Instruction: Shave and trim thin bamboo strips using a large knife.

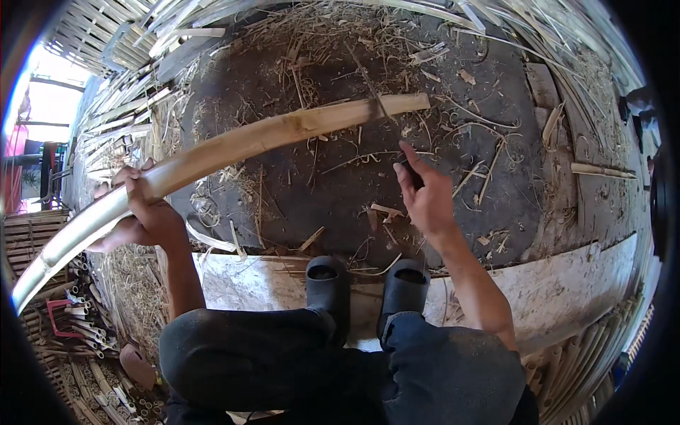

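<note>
A long pale bamboo pole (241,146) slants from the lower left up to the centre right, its far end over the dark work ground. My left hand (138,212) is wrapped round the pole at the left. Across the pole near its right end lies a thin dark knife blade (368,81), seen nearly edge-on. My right hand (428,195) is closed on the knife below the pole, index finger stretched along toward the blade. The knife's handle is mostly hidden by the hand.
Shavings and splinters litter the dark ground mat (340,191). A pale board (559,283) runs along its near edge, beside my grey slippers (329,283). Split bamboo strips (134,106) pile up at the left; cut bamboo tubes (88,329) lie at the lower left.
</note>
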The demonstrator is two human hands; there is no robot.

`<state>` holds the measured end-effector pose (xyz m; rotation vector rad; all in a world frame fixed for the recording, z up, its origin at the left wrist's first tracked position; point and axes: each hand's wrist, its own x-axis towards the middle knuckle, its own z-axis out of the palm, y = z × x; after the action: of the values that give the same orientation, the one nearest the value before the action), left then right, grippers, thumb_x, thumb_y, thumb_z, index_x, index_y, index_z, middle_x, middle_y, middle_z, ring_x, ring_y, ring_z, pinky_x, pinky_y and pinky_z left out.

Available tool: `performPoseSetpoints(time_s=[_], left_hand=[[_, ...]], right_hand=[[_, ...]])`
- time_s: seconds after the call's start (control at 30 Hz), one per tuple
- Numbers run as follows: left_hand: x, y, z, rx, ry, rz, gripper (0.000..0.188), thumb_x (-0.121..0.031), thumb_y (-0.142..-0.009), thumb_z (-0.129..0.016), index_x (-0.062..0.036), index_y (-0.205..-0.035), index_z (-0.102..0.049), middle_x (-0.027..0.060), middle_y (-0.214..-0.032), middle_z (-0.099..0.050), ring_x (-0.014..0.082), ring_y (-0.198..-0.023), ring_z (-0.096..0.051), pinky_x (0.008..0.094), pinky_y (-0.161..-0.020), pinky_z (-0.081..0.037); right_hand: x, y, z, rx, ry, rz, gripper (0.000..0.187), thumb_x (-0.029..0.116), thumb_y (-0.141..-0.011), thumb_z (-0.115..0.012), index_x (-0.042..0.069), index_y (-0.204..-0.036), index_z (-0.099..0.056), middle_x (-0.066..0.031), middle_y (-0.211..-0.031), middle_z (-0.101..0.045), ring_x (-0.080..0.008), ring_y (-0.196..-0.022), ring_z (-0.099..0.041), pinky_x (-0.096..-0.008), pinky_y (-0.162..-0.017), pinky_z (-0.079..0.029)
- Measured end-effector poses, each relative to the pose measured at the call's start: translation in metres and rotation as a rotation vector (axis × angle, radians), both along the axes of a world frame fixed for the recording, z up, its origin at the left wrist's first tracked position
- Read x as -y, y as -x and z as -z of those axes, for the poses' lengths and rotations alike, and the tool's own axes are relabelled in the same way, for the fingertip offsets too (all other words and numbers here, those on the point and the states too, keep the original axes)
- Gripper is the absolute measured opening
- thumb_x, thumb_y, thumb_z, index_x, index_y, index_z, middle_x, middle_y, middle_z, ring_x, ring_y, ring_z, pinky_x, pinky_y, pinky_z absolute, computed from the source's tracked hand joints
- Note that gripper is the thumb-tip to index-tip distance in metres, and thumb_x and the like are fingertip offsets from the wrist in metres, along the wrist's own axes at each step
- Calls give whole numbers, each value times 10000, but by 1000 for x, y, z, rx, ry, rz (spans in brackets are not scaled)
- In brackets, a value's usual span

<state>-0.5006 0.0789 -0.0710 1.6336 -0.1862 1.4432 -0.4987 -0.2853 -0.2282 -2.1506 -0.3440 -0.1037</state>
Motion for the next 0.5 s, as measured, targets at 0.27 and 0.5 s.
performPoseSetpoints(time_s=[0.27,0.5], left_hand=[[-23,11,-3,-117,49,104,525,-10,-871,-578,-65,-1324,-316,161,-1077,-512,328,-933,-608,572,-829,-617],[15,24,-7,86,-137,161,847,12,-882,-613,-316,-1448,-74,150,-1277,-439,285,-898,-611,516,-773,-656]], right_hand=[[-40,42,-83,123,-107,-383,579,169,-916,-699,212,-1465,-520,-103,-915,-734,-219,-608,-661,-349,-570,-579],[57,-37,-2,-202,216,197,396,302,-1008,-589,119,-1359,-613,-203,-907,-710,-298,-726,-698,-403,-669,-537]])
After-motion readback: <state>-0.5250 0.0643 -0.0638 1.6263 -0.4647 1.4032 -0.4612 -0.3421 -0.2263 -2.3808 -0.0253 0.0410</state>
